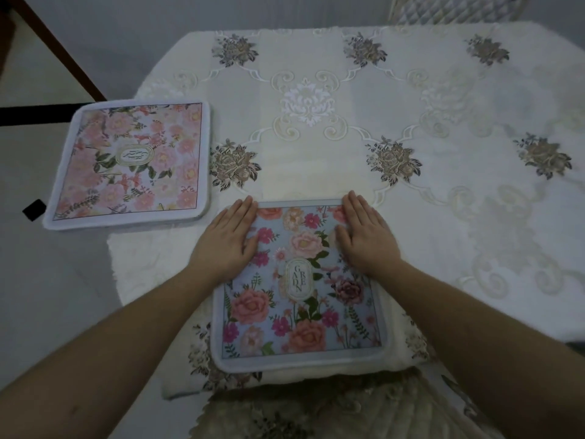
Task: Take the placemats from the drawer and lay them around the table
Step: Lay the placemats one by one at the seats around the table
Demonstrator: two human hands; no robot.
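My left hand [226, 240] and right hand [364, 237] lie flat on the blue mat [300, 299] at the near edge of the table [443, 217], fingers together. Just left of my left hand sits the pink mat [133, 163], hanging over the table's left edge and blocking a low sweep that way. Beyond my fingertips the cloth lies bare to the far edge, and bare to the right too. A chair [443, 9] stands behind the far edge.

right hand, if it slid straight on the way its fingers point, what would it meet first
The right hand lies flat on the blue floral placemat, fingers pointing away from the person. Just past the mat's far edge it would meet only bare embroidered tablecloth; the way looks free.
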